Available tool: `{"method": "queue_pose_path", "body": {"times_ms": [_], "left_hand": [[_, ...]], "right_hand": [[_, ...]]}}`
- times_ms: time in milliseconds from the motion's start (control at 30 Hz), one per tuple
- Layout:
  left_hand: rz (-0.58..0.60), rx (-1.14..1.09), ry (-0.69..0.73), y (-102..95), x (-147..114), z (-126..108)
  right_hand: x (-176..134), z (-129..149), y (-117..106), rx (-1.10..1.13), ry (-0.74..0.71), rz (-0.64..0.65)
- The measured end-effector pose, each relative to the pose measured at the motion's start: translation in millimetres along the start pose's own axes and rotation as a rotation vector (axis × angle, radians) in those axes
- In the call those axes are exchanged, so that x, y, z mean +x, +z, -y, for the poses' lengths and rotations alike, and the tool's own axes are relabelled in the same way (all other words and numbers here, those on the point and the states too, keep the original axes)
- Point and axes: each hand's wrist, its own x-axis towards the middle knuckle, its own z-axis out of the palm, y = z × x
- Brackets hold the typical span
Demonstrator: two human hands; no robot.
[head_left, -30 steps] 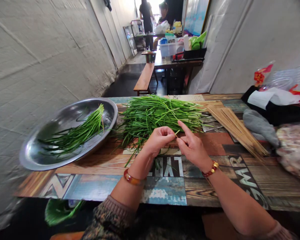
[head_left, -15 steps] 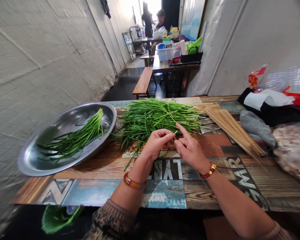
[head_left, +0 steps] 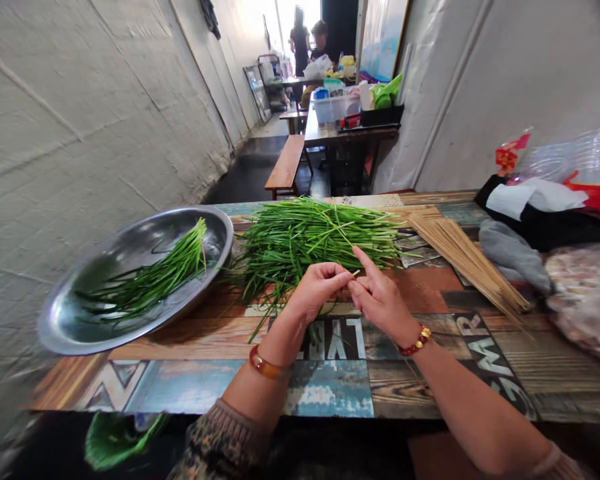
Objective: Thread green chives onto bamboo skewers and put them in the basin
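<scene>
Nudged left hand point(head_left: 316, 288) closer to right hand point(head_left: 380, 297) since last frame. Pinching chive stalk point(head_left: 356, 273) in left fingers, skewer point(head_left: 413, 371) in right, near chive pile point(head_left: 315, 233).

Room on tabletop point(head_left: 330, 387) between 2 forearms point(head_left: 285, 327); green stalks point(head_left: 315, 230) block ahead, basin point(head_left: 227, 250) left, sticks point(head_left: 467, 260) right.

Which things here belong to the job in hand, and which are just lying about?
Likely in the job:
pinched stalk
piled greens
bowl, holding a bunch
skewers

Probably just lying about:
white paper
bulging bag, contents unclear
bench
green bag below the table
</scene>
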Motion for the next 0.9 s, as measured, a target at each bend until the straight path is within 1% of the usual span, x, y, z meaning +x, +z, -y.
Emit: {"method": "queue_pose_path", "body": {"times_ms": [67,167,233,333,400,467,533,600,667,767,833,900], "left_hand": [[-0.048,0.013,0.039,-2.0,0.2,-2.7],[-0.209,0.114,0.122,-7.7,3.0,-6.5],[-0.303,0.281,0.2,-11.5,7.7,-8.4],[-0.373,0.678,0.372,-13.7,18.7,-12.3],[-0.391,0.956,0.472,-12.6,27.5,-17.0],[-0.394,1.199,0.542,-10.7,36.4,-22.9],[-0.376,1.403,0.588,-9.2,44.7,-28.8],[-0.34,1.554,0.599,-8.7,51.7,-33.1],[-0.315,1.657,0.59,-9.2,56.6,-35.5],[-0.289,1.745,0.59,-9.8,58.0,-37.5],[-0.285,1.752,0.622,-8.9,53.8,-40.2],[-0.301,1.712,0.683,-6.7,46.0,-44.7]], "right_hand": [[1.3,-0.6,-2.6,0.014,0.003,-0.02],[4.3,-2.4,-8.1,0.022,0.007,-0.068],[6.4,-4.4,-11.3,0.02,0.012,-0.083],[8.8,-7.8,-13.7,0.014,0.02,-0.096],[9.8,-9.5,-14.0,0.003,0.023,-0.107],[10.4,-10.2,-13.9,-0.005,0.02,-0.116],[10.6,-9.8,-13.8,-0.007,0.016,-0.122],[10.3,-8.4,-13.8,-0.001,0.012,-0.121],[9.7,-6.6,-13.8,0.011,0.01,-0.115],[8.9,-4.3,-13.6,0.032,0.016,-0.105],[8.9,-4.0,-13.2,0.052,0.028,-0.099],[9.3,-4.8,-12.9,0.098,0.041,-0.092]]}}
